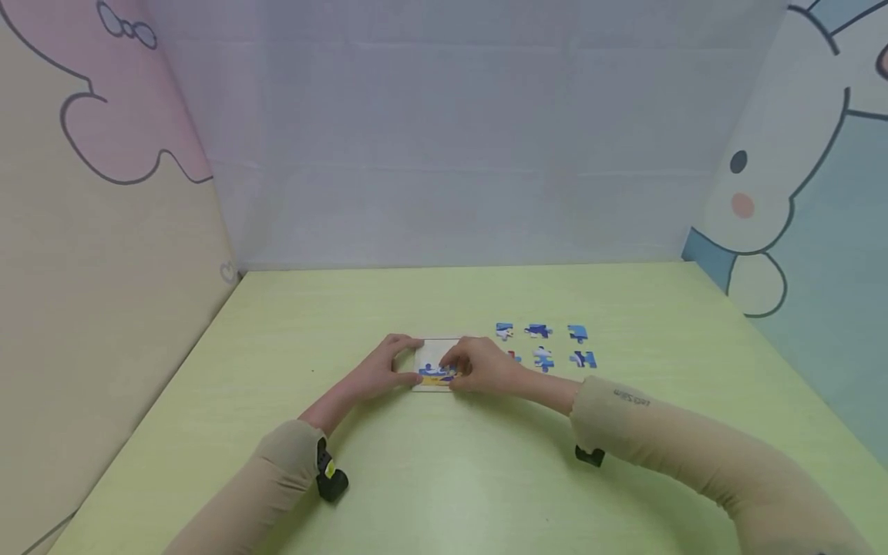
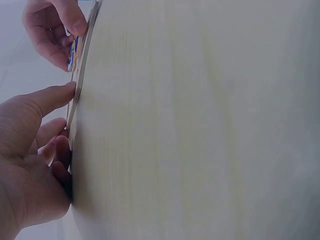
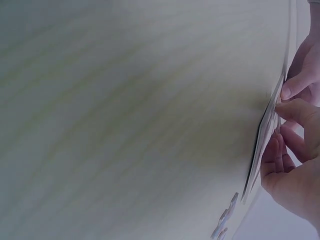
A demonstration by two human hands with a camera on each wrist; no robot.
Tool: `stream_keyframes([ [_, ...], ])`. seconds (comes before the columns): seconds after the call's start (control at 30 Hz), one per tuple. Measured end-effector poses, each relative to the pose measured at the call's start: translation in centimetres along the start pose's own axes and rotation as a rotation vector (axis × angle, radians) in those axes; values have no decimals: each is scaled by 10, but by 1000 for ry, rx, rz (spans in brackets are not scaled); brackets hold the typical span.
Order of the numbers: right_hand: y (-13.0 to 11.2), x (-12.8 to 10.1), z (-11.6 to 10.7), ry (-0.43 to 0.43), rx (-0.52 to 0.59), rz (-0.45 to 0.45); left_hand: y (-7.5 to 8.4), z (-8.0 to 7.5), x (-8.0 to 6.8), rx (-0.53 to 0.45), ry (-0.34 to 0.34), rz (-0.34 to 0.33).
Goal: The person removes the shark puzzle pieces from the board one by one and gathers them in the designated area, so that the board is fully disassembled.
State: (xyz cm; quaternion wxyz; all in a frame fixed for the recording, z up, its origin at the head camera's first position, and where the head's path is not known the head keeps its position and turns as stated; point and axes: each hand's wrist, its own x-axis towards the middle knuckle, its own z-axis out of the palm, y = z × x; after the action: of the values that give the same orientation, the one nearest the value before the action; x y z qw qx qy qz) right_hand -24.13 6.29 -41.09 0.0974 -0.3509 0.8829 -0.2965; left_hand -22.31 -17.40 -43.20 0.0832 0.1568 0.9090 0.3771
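Observation:
A square white puzzle board (image 1: 432, 351) lies on the table, with blue and yellow jigsaw pieces (image 1: 432, 375) along its near part. My left hand (image 1: 378, 371) holds the board's left side, thumb by the near corner and index finger by the far one. In the left wrist view the left thumb (image 2: 62, 95) rests at the board's edge (image 2: 86, 60). Over the board's right half, my right hand (image 1: 486, 365) pinches a puzzle piece (image 2: 75, 50) low against the surface. That hand's fingers hide much of the piece and the board's right side.
Right of the board, loose puzzle pieces lie in two rows, among them a blue corner piece (image 1: 577, 333) and a blue-and-white piece (image 1: 543, 359). One piece (image 1: 513, 355) is partly behind the right hand. A pale curtain (image 1: 444, 154) closes off the table's (image 1: 444, 478) far edge.

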Motion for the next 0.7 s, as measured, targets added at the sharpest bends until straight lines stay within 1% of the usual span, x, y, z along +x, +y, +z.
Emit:
stream_keyframes([
  [0.17, 2, -8, -4, 24, -4, 20, 2, -1, -1, -8, 0, 10],
  [0.37, 7, -23, -14, 56, -72, 46, 1, -1, -1, 2, -7, 1],
  [0.47, 12, -32, -18, 68, -98, 49, 0, -1, 0, 0, -13, -4],
  [0.7, 23, -56, -30, 94, -104, 34, -1, -1, 1, -14, -31, -7],
])
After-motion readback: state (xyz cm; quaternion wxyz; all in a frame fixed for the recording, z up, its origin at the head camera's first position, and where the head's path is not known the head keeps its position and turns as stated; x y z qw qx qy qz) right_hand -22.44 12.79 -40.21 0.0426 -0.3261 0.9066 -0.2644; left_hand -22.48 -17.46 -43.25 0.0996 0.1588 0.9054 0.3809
